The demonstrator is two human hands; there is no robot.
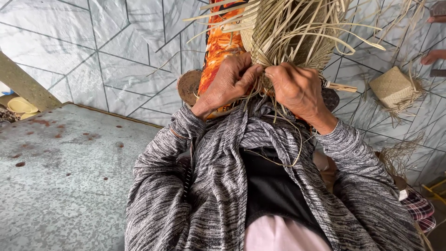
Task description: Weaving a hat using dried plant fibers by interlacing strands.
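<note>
A half-woven straw piece (297, 32) with many loose pale strands sticking out rests on my lap, over an orange patterned cloth (220, 46). My left hand (227, 83) pinches strands at its lower edge, fingers curled in. Just beside it, almost touching, my right hand (297, 88) grips the same edge. A few thin strands hang down over my grey knitted cardigan (209, 186). The weave's lower rim is hidden behind my hands.
A small finished woven straw piece (392, 86) lies on the pale tiled floor (116, 51) at right. Another person's hand (433, 56) shows at the far right edge. A stained grey slab (60, 172) fills the lower left. Checked cloth (420, 209) lies at lower right.
</note>
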